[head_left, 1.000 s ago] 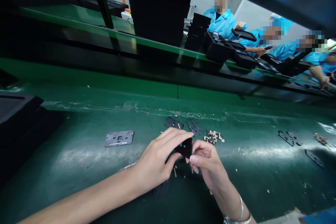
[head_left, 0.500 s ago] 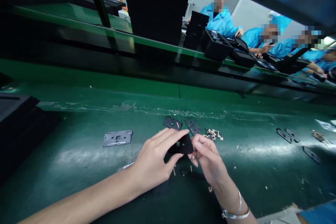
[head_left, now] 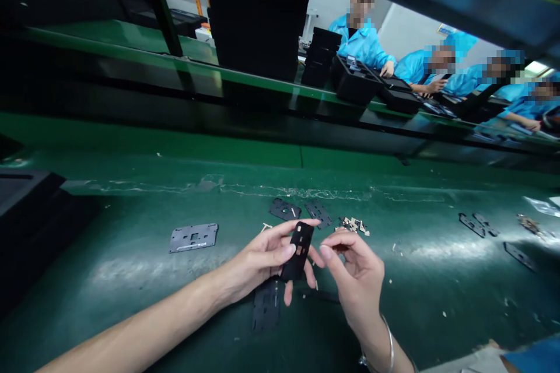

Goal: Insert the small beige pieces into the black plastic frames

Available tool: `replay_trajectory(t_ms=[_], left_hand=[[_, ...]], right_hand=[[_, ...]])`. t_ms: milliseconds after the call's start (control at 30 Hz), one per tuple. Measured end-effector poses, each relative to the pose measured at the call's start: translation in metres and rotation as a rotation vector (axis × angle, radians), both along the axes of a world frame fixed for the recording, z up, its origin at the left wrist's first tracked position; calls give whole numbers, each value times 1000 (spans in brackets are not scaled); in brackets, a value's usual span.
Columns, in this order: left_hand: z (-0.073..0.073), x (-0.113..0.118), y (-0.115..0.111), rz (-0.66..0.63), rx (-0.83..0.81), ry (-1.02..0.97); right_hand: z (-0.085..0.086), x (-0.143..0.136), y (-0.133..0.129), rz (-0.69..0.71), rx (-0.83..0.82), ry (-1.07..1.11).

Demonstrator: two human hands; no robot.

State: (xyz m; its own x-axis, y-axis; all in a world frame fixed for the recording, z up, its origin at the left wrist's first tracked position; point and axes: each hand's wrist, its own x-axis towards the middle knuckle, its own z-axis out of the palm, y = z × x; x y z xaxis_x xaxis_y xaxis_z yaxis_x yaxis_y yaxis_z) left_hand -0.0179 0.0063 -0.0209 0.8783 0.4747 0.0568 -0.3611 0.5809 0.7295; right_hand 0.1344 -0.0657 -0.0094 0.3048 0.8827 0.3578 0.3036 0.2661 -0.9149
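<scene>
My left hand (head_left: 266, 256) holds a small black plate with cut-outs (head_left: 297, 252) upright between thumb and fingers. Just right of it, my right hand (head_left: 356, 262) has thumb and forefinger pinched together; whatever may be between the tips is too small to make out. Beyond the hands lie two black plates (head_left: 285, 210) (head_left: 318, 214) and a pile of small beige and black pieces (head_left: 353, 225). Another black plate (head_left: 265, 306) rests below my left hand. A grey plate (head_left: 193, 238) lies flat to the left.
Black trays (head_left: 35, 204) are stacked at the left. Dark frame-like parts (head_left: 476, 225) and a small heap of metal pieces (head_left: 529, 224) lie at the right. Behind a raised shelf with black boxes (head_left: 356, 78), several people in blue work.
My left hand has turned the black plate from lying sideways to upright. My right hand has moved off the plate's edge, slightly to the right.
</scene>
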Motion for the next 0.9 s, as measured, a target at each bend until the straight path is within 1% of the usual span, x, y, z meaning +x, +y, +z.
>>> replay_trajectory(t_ms=[67,167,367,500,633,767,833,900], left_hand=[[-1,1,-3,-31,-5,-10],[-1,3,-7,-12,5,6],[-3,4,-9,0,46,45],[-7,2,-6,30,111,112],[-9,2,-2,78,185,215],[-13,2,-1,139,234,261],[-14,3,-1,142,229,254],[-13,3,-2,116,190,223]], right_hand=[[3,-1,-1,-5,15,-74],[5,-3,-2,14,31,-160],[5,-5,-2,27,-1,-225],[7,-2,0,36,-13,-251],[7,-2,2,53,-17,-322],[6,-6,1,11,14,-426],[5,-6,1,-4,31,-456],[5,-4,3,-29,27,-474]])
